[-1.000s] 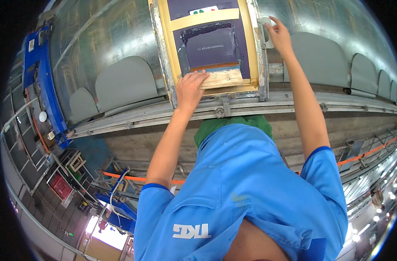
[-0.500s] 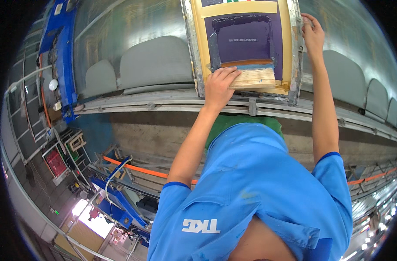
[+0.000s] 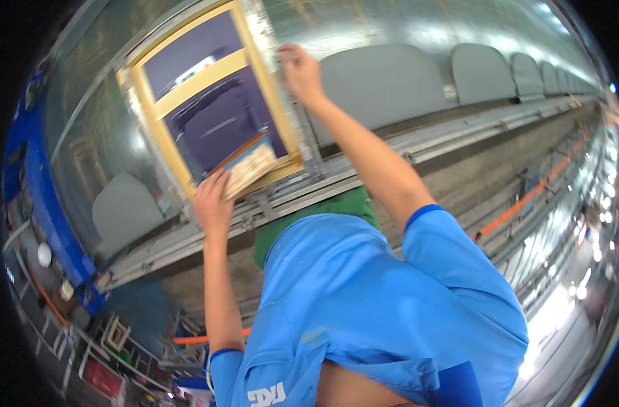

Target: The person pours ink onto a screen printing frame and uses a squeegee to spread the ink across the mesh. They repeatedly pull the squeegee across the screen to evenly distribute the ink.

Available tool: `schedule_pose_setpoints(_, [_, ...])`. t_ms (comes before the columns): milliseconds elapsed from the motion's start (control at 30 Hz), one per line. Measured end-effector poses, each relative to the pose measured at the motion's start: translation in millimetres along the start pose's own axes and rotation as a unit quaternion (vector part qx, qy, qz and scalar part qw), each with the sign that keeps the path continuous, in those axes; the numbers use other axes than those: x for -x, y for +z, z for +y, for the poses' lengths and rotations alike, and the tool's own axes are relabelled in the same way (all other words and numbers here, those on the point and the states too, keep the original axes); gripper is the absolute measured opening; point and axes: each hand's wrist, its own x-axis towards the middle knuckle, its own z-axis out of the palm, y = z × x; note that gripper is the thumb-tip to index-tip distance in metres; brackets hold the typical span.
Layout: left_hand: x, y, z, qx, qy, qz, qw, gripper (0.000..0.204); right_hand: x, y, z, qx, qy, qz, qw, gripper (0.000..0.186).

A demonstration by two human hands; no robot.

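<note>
A screen-printing frame [image 3: 261, 30] with a dark purple mesh area [image 3: 211, 125] and yellow tape borders lies in front of me, slanted in view. Across its near end rests a squeegee [image 3: 251, 169] with a pale wooden handle and a brown blade edge; blue ink shows along it. My left hand [image 3: 213, 202] grips the squeegee's left end, thumb hidden from view. At the frame's right side my right hand [image 3: 301, 73] is closed with its fingertips on the metal edge. Dark wet-looking ink lines the upper and left sides of the mesh's printing area.
A long table carries several grey rounded panels [image 3: 384, 85] on both sides of the frame. A metal rail [image 3: 452, 141] runs along its near edge. Blue machinery [image 3: 55, 220] stands at the left; an orange bar [image 3: 536, 186] runs behind me at the right.
My view has turned, so the frame now sits farther left and slanted. Both hands keep their places, the left on the squeegee and the right at the frame's edge.
</note>
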Motion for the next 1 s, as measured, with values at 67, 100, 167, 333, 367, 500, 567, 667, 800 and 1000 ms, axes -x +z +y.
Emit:
schedule_pose_setpoints(67, [4, -6, -22, -0.027, 0.021, -0.008, 0.999, 0.055, 11, 18, -13, -0.007, 0.028, 0.005, 1.0, 0.017])
schedule_pose_setpoints(100, [7, -14, -35, -0.049, 0.027, -0.01, 0.998, 0.055, 16, 29, -21, -0.027, 0.024, 0.006, 0.999, 0.016])
schedule_pose_setpoints(167, [14, -20, -58, -0.069, 0.044, -0.006, 0.997, 0.057, 23, 42, -32, -0.05, 0.082, -0.041, 0.995, 0.017])
schedule_pose_setpoints(333, [41, -31, -90, -0.057, 0.083, -0.009, 0.995, 0.065, 24, 63, -25, 0.025, 0.075, -0.008, 0.997, 0.019])
schedule_pose_setpoints(367, [49, -33, -93, -0.068, 0.094, -0.023, 0.993, 0.066, 24, 67, -20, 0.041, 0.068, -0.005, 0.997, 0.02])
schedule_pose_setpoints(500, [66, -37, -98, -0.056, 0.123, -0.027, 0.99, 0.066, 18, 73, -5, 0.086, 0.021, 0.0, 0.996, 0.024])
schedule_pose_setpoints(567, [53, -32, -100, -0.06, 0.125, 0.005, 0.99, 0.063, 14, 63, -13, 0.143, 0.1, -0.089, 0.981, 0.028])
schedule_pose_setpoints(667, [4, -33, -106, -0.099, 0.11, 0.021, 0.989, 0.059, 14, 50, -49, 0.339, -0.138, -0.112, 0.924, 0.037])
schedule_pose_setpoints(800, [-90, -59, -122, 0.023, 0.029, -0.01, 0.999, 0.049, 32, 48, -113, 0.368, -0.213, -0.298, 0.854, 0.044])
schedule_pose_setpoints(1000, [-141, -58, -128, 0.03, 0.034, 0.015, 0.999, 0.043, 59, 100, -110, 0.333, -0.201, -0.36, 0.848, 0.046])
